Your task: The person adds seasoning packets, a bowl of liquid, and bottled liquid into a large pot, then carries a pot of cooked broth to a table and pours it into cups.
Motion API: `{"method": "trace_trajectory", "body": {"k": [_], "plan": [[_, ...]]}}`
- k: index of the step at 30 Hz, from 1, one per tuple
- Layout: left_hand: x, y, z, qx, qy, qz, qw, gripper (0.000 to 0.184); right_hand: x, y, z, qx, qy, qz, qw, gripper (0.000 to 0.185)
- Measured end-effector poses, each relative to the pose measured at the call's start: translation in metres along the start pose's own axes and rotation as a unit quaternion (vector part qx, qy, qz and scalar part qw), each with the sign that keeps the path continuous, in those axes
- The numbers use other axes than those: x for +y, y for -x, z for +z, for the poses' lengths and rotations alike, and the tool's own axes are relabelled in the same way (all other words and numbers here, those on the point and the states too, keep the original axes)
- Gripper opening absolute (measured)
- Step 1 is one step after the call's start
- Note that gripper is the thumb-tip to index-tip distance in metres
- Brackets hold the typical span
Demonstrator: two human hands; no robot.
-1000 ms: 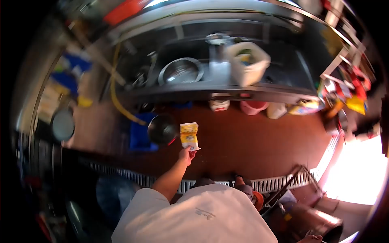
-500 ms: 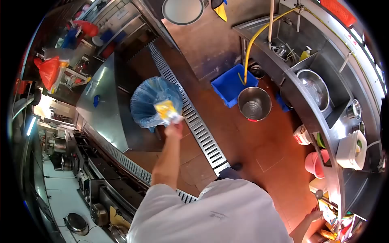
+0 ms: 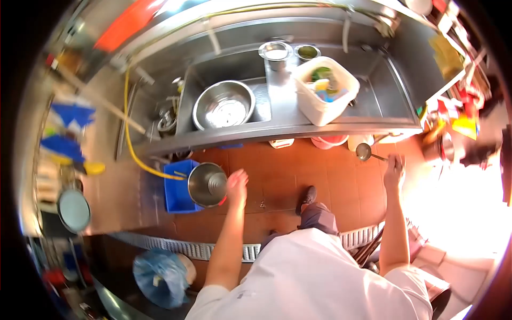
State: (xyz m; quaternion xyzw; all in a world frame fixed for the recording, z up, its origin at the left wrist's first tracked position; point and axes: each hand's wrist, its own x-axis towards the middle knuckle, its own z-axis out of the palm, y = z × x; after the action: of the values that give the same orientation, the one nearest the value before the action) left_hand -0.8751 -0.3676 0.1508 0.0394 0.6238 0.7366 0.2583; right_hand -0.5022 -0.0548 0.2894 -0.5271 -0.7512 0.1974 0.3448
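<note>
While the right hand [image 3: 394,170] is clenched on its handle, the ladle [image 3: 364,152] sticks out left of that grip, above the floor [image 3: 346,192], which is reddish-brown tile. Long axis runs nearly crosswise to the person, bowl end pointing left and slightly forward. Bowl end is round metal; handle is thin, and I can't see what's inside the fist. Just past the ladle, forward-left of the grip: pink bucket [image 3: 329,142], partly under the front rim of the stainless sink [image 3: 277,131]. Farther that way, pale plastic tub [image 3: 320,111], boxy, rounded corners. Well left of the grip, the left hand [image 3: 237,188] is released, fingers extended, just beside a steel pot [image 3: 198,185]; contact, can't tell. Pot is a deep cylinder, mouth up, ringed base. Beyond it: blue plastic bin [image 3: 175,188], yellow hose [image 3: 144,166].
</note>
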Motion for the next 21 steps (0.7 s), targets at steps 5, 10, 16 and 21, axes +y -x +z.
{"method": "trace_trajectory", "body": {"k": [5, 10, 16, 21], "plan": [[0.108, -0.071, 0.275, -0.161, -0.398, 0.412, 0.804, 0.021, 0.019, -0.075, 0.011, -0.050, -0.146, 0.061, 0.986, 0.022], [0.119, -0.140, 0.396, -0.219, -0.751, 0.275, 0.559, 0.028, -0.040, -0.135, 0.044, -0.144, -0.082, -0.008, 0.986, 0.024], [0.126, -0.158, 0.391, -0.311, -0.572, 0.353, 0.672, 0.012, -0.132, -0.200, 0.087, -0.229, 0.004, -0.067, 0.971, 0.035], [0.185, -0.146, 0.408, -0.402, -0.382, 0.481, 0.679, 0.008, -0.174, -0.227, 0.116, -0.164, 0.018, -0.149, 0.975, 0.023]]}}
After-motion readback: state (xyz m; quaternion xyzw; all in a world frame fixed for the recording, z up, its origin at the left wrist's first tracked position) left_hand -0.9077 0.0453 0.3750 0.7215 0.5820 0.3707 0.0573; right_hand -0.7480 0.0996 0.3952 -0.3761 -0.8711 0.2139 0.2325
